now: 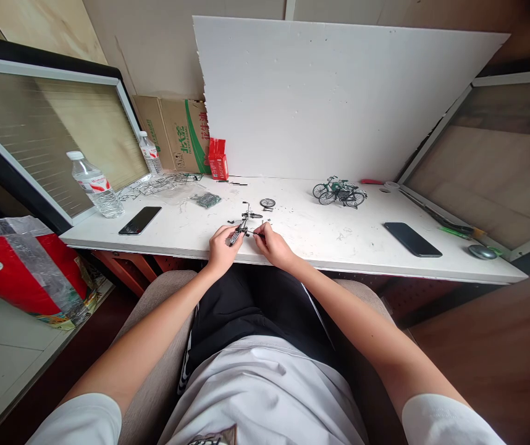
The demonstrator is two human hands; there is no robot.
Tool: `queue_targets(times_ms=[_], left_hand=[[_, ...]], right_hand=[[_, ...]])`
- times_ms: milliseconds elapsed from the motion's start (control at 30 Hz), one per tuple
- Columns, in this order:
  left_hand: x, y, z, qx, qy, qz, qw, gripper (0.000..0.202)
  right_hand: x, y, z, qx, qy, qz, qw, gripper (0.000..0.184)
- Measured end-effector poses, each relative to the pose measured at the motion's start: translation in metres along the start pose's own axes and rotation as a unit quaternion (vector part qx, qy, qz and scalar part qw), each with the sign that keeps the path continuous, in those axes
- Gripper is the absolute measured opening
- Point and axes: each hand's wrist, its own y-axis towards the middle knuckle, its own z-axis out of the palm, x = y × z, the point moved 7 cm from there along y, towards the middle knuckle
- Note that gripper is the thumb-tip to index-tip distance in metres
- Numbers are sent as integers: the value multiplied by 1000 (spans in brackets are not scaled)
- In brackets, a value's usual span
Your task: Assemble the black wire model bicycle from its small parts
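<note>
Near the front edge of the white table, my left hand is closed on a partly built miniature bicycle, gripping it by its rear part. One wheel shows at its handlebar end. From the right, my right hand pinches a thin dark rod-like tool whose tip points at the bicycle; its exact kind is too small to make out. A loose spoked wheel lies flat just beyond my hands, with several tiny dark parts scattered around it.
Two finished miniature bicycles stand right of centre. Phones lie at left and right. Water bottles, black part frames, a small bag of parts and a red box are at left. A white board stands behind.
</note>
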Motion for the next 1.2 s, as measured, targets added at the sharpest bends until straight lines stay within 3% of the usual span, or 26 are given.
queue_targets(times_ms=[1200], left_hand=[[1, 0, 1, 13, 1, 1, 1000, 20]], right_hand=[[6, 0, -8, -15, -43, 28, 999, 38]])
